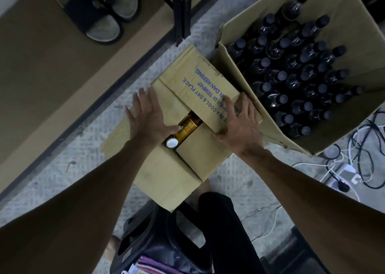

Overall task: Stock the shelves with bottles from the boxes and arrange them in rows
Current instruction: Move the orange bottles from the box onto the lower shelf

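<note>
At far left, upper corner: a pair of dark sandals [104,13] on a brown shelf board [41,65], with a black metal upright [181,13] just beside them. Centre, on the pale floor: a small cardboard box [177,175], its top flaps partly parted. The left hand [150,117] lies flat on the box's left flap, fingers spread and straight, thumb reaching to the edge of the gap. In the gap, between the two hands: one gold-labelled bottle [185,127] lying on its side inside the box, its round pale cap [172,142] towards the camera; neither hand grips it. The right hand [239,125] presses on the printed flap [208,81], fingers splayed and straight, thumb at the flap's free edge. Right of that, touching the small box: a large open carton [354,33] packed with upright dark bottles [291,75] with dark caps. Far right, lower: a tangle of cables and a power strip [350,173] on the floor.
</note>
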